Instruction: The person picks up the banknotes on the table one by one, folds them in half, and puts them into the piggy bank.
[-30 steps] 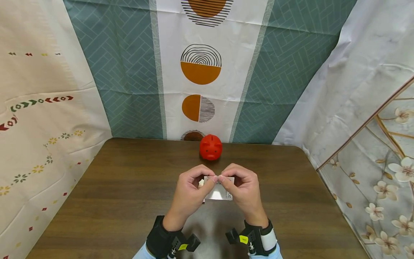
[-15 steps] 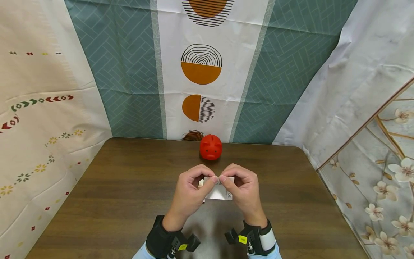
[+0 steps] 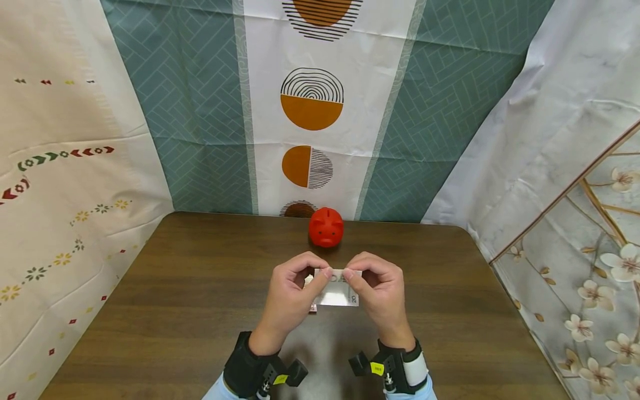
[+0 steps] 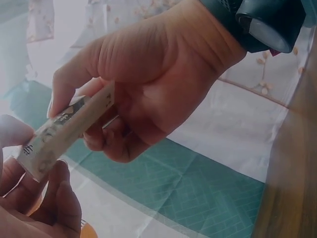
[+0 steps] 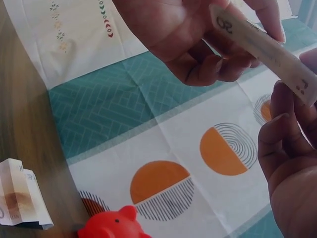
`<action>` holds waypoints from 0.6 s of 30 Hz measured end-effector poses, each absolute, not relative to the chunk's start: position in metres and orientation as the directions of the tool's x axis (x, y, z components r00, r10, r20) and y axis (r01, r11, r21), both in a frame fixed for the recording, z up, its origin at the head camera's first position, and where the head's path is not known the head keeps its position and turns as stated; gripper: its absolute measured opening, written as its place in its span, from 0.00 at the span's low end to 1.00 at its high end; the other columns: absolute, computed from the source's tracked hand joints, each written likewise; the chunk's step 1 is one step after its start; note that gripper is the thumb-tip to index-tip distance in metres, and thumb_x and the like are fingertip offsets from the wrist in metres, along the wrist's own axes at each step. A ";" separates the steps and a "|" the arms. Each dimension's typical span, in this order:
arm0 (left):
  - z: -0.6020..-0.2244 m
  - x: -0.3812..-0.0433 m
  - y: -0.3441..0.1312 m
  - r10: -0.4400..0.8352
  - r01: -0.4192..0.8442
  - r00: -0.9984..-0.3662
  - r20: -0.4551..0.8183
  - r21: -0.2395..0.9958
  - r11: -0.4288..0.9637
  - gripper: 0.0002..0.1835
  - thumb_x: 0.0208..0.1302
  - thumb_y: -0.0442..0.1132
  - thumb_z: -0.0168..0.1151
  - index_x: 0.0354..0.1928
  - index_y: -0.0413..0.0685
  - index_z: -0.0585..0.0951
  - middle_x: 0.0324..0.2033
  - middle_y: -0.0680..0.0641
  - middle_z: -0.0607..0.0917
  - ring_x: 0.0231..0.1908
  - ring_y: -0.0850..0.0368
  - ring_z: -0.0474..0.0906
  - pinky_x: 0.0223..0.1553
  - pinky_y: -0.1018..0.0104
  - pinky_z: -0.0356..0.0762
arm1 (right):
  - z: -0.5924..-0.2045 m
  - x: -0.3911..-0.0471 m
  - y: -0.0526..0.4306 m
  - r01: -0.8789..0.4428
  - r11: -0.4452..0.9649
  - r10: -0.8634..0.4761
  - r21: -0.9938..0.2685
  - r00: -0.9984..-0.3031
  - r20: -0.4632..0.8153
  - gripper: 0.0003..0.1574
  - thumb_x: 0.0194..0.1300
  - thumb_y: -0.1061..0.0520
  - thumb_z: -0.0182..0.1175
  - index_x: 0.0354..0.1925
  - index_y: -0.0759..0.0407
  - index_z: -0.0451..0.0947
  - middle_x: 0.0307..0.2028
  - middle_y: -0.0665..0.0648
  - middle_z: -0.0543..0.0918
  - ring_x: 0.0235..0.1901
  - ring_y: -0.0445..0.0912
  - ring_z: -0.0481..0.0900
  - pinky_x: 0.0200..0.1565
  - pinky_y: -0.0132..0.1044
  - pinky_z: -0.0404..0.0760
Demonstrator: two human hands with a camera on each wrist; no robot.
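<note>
Both hands hold up a small pale banknote (image 3: 339, 298) above the wooden table, with "20" printed by its lower right corner. My left hand (image 3: 289, 295) pinches the top edge left of the middle between thumb and curled fingers. To the right, my right hand (image 3: 385, 297) pinches the same edge, its thumb tip slightly apart from the left one. In the left wrist view the banknote (image 4: 57, 136) looks like a narrow strip, seen nearly edge-on. Partly hidden behind the left hand, a creased brownish banknote (image 5: 20, 196) lies on the table.
Beyond the hands, near the table's far edge, stands a red piggy bank (image 3: 326, 228) with a slot on top. Patterned cloths hang behind and on both sides of the brown wooden table (image 3: 210, 266).
The thumbs, close together before, have drawn apart along the banknote's top edge. Both hands have shifted slightly outward and the banknote sits a little higher. The piggy bank has not moved.
</note>
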State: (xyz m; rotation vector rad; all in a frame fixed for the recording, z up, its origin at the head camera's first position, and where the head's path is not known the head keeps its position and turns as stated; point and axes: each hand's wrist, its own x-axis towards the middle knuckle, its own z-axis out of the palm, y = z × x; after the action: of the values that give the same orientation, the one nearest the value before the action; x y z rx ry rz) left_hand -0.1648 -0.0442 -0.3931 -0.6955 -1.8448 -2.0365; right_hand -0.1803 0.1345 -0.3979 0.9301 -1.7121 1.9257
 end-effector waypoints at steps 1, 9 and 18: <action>-0.392 -0.165 -0.045 0.095 0.526 -0.838 0.537 0.842 -0.122 0.03 0.67 0.27 0.65 0.38 0.40 0.85 0.33 0.41 0.85 0.35 0.55 0.78 0.39 0.68 0.81 | -0.398 -0.180 0.135 -0.683 -0.171 -0.132 -0.710 -0.698 0.704 0.12 0.63 0.76 0.60 0.35 0.65 0.86 0.29 0.53 0.84 0.30 0.46 0.77 0.29 0.32 0.77; -0.392 -0.166 -0.048 0.085 0.513 -0.846 0.526 0.848 -0.133 0.03 0.67 0.28 0.65 0.39 0.39 0.86 0.33 0.41 0.85 0.35 0.55 0.78 0.37 0.69 0.80 | -0.398 -0.181 0.135 -0.683 -0.163 -0.127 -0.712 -0.701 0.701 0.11 0.64 0.76 0.59 0.36 0.65 0.86 0.30 0.53 0.85 0.31 0.46 0.78 0.32 0.31 0.80; -0.392 -0.166 -0.052 0.066 0.515 -0.848 0.526 0.846 -0.138 0.04 0.66 0.27 0.65 0.39 0.36 0.87 0.33 0.39 0.87 0.36 0.55 0.81 0.39 0.68 0.82 | -0.397 -0.179 0.136 -0.691 -0.137 -0.097 -0.710 -0.704 0.704 0.12 0.65 0.77 0.59 0.35 0.66 0.85 0.30 0.53 0.85 0.31 0.46 0.78 0.32 0.30 0.80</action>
State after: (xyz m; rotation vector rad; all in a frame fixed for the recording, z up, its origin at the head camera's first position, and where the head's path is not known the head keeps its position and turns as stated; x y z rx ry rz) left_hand -0.1660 -0.0516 -0.3920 -0.6519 -1.8260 -2.0593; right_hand -0.1793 0.1360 -0.3972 0.8805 -1.7177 1.8934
